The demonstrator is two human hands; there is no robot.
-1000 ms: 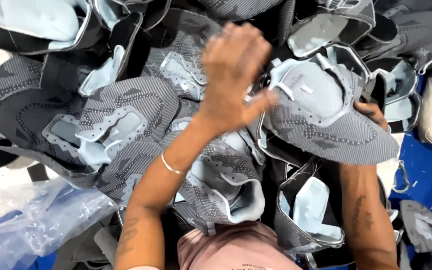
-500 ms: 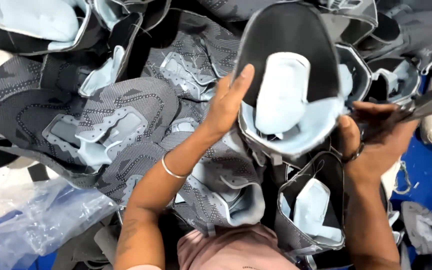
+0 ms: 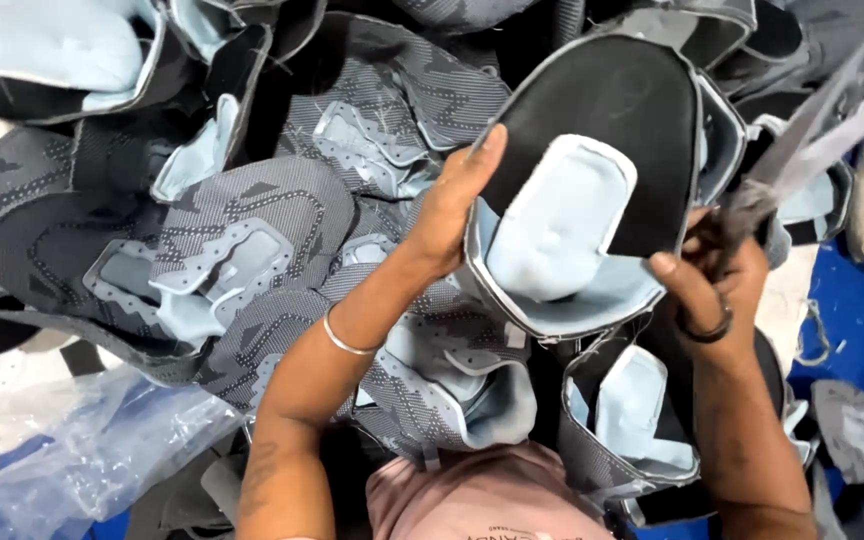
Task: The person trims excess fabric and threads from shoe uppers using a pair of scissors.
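Note:
My left hand [image 3: 452,205] grips the left edge of a shoe upper [image 3: 592,190] held up with its black lining and pale blue tongue facing me. My right hand [image 3: 717,280] pinches the upper's lower right edge and also holds a pair of scissors [image 3: 802,150], whose blades point up to the right and look blurred. A thin bangle sits on my left wrist.
A heap of grey knitted shoe uppers [image 3: 252,240] with pale blue patches fills the area beneath and to the left. Clear plastic wrap [image 3: 82,460] lies at the lower left. A blue surface [image 3: 852,320] shows at the right, with fabric scraps on it.
The shoe upper was turned over from its grey outer side to its black lining. My left hand dropped from above onto its left edge. My right hand brought the scissors up.

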